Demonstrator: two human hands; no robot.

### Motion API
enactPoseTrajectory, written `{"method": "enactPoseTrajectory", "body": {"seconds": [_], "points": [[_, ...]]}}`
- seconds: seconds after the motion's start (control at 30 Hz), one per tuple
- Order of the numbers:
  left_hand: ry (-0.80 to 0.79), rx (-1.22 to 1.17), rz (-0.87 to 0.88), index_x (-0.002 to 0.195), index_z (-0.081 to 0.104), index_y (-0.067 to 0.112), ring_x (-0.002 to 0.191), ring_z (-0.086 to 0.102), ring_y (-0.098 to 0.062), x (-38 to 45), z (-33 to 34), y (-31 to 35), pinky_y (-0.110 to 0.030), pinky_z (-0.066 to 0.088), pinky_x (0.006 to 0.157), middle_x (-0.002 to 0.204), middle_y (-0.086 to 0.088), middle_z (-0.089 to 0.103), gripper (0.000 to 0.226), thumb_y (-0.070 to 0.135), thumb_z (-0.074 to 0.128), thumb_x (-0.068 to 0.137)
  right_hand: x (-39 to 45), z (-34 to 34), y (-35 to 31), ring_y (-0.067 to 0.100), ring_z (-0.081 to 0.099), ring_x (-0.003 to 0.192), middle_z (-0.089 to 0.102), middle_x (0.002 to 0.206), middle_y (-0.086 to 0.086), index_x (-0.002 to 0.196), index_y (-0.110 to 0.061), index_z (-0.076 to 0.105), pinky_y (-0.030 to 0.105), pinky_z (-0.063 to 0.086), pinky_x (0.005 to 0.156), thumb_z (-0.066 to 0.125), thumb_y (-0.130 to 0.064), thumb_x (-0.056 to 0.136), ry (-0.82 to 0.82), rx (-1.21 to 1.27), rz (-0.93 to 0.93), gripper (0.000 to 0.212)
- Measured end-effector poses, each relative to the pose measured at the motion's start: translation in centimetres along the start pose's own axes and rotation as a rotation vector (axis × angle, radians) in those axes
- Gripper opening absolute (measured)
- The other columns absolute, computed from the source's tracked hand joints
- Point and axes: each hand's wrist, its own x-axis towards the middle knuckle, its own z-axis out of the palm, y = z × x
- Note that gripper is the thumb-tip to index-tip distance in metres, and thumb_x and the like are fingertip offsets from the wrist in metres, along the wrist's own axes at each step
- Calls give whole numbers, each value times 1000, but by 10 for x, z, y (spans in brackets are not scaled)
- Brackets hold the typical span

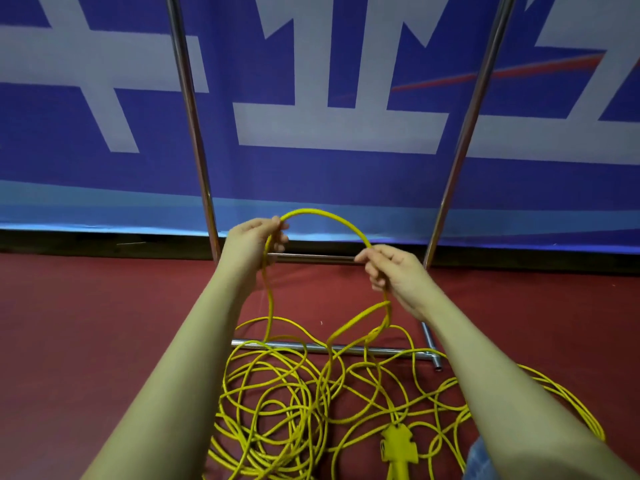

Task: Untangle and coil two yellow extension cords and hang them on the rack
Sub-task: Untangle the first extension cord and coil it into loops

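Note:
A tangled heap of yellow extension cord (277,393) lies on the red floor in front of me. My left hand (254,242) grips one stretch of the cord, and my right hand (391,268) pinches it further along. Between them the cord arches upward in a loop (332,220). From each hand a strand hangs down into the heap. A yellow plug (396,445) lies at the bottom of the view. The metal rack (194,109) stands just beyond my hands, its two uprights rising out of view.
The rack's low crossbars (311,258) and floor rail (346,348) run behind and under the cord. A blue banner with white shapes (329,133) covers the wall behind. More cord trails off to the right (571,400). A bit of blue fabric (479,459) shows at the lower right.

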Motion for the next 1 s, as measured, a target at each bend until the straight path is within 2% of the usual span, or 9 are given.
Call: {"method": "enactPoseTrajectory", "body": {"seconds": [0.1,0.2,0.37,0.47,0.57,0.67,0.77,0.83,1.0], "points": [[37,169,-23,81,64,14,51,50,-7,-2,8,-19,-22,37,57,57,7,64,27,16,45,101,4,2,-12,7,25,44,36,54,-5,83,-10,63,21,19,45,43,-23,101,56,12,-44,30],[-93,128,-39,92,67,18,61,54,-11,-10,18,-15,-22,45,70,77,0,65,23,24,46,102,3,4,-31,8,24,41,33,51,-4,78,-9,64,19,20,42,46,-25,100,41,0,-77,32],[-264,232,100,97,66,13,68,61,-9,-20,23,4,-13,50,73,84,-4,66,19,24,51,99,0,0,-56,9,24,38,34,48,-3,73,-9,66,19,22,42,52,-25,97,-31,-82,-62,32],[-303,297,218,91,66,14,65,57,-7,-23,26,11,-15,48,68,72,4,63,14,22,55,97,-3,8,-54,9,25,37,35,47,-3,72,-7,66,20,25,41,52,-23,96,-111,-166,-47,32],[-296,388,270,77,63,17,53,43,0,-26,29,9,-16,36,57,51,16,50,21,19,57,96,-3,15,-51,10,32,40,39,48,-3,74,-5,66,19,28,44,52,-21,97,-147,-184,-61,31],[-248,264,284,74,62,12,48,43,4,-30,29,11,-11,33,54,46,17,48,24,15,56,97,-1,13,-43,9,45,50,49,53,-5,76,-8,66,17,39,55,54,-16,94,-176,-208,-66,24],[-220,13,250,69,68,15,46,30,-5,-24,25,13,-20,24,49,50,10,35,26,23,61,92,1,9,-25,3,51,60,56,62,-3,78,-10,67,12,40,63,61,-10,89,-172,-263,-47,13],[-236,-130,211,71,67,11,44,26,-5,-19,19,13,-20,19,47,50,8,32,25,23,59,92,4,7,-16,1,53,61,60,64,-5,79,-12,67,12,40,64,62,-5,87,-130,-165,-15,12],[-257,-299,109,80,60,5,38,27,-2,-18,12,15,-15,22,41,46,12,30,23,27,57,85,12,3,-2,5,56,63,63,63,-7,78,-13,70,23,43,71,66,-6,84,-102,-160,-6,10]]}}
